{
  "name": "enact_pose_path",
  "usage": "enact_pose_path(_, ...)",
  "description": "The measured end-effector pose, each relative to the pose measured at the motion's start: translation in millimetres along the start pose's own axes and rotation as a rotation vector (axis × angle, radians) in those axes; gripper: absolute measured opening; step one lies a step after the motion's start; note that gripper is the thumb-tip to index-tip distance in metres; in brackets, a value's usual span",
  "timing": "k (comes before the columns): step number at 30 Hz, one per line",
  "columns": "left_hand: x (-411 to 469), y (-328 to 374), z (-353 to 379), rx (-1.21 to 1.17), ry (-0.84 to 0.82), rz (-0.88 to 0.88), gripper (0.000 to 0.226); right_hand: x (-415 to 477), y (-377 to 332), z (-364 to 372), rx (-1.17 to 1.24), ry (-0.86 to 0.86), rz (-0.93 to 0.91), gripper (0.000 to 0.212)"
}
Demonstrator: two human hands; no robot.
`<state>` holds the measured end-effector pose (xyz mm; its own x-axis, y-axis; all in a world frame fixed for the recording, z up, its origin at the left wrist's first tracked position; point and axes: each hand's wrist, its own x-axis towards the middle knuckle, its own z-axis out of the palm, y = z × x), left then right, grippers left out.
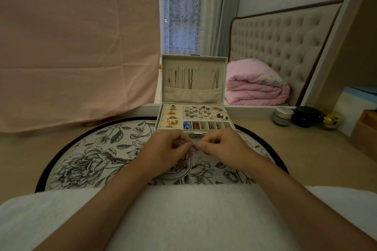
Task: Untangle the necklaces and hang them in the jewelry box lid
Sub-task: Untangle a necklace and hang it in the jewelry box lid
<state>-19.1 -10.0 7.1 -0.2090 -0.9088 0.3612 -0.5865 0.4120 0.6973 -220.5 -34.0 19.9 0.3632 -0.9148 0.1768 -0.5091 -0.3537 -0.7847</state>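
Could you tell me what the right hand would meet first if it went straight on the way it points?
Beyond the necklace that the right hand pinches, probably the left hand, straight across from its fingertips; depth is unclear.

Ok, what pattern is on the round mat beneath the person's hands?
The round mat carries black-and-white flowers and leaves, black-edged; head view shows it best.

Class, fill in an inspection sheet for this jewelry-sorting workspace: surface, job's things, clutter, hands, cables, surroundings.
Surface: floral round mat on a beige tabletop.
Job's things: open jewelry box, lid upright, hanging necklaces in it; tangled necklace at the fingertips.
Clutter: cosmetic jars at right.
Grippers: left hand and right hand both pinch the tangled necklace.
Cables: nothing seen.
Surroundings: pink cloth, curtain, folded quilt, headboard.
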Motion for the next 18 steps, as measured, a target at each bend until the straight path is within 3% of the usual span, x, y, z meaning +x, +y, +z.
enact_pose_path(3,0.1,1.3,1.6,-0.026,0.007,0.000,0.005,-1.3,-4.5,3.4,0.062,0.001,0.011,0.009)
enact_pose_path(6,1.8,4.7,-0.8,-0.233,-0.027,-0.097,0.007,-1.6,-5.2,4.8,0.134,0.026,0.042,0.007)
enact_pose_path(12,4.1,8.3,0.0,-0.461,-0.132,-0.258,0.018,-1.4,-6.6,2.2,0.073,0.029,0.040,0.006)
enact_pose_path(18,4.5,7.6,-3.9,-0.378,-0.082,-0.108,0.015,-3.8,-10.5,-0.5,0.201,-0.018,0.022,0.013)
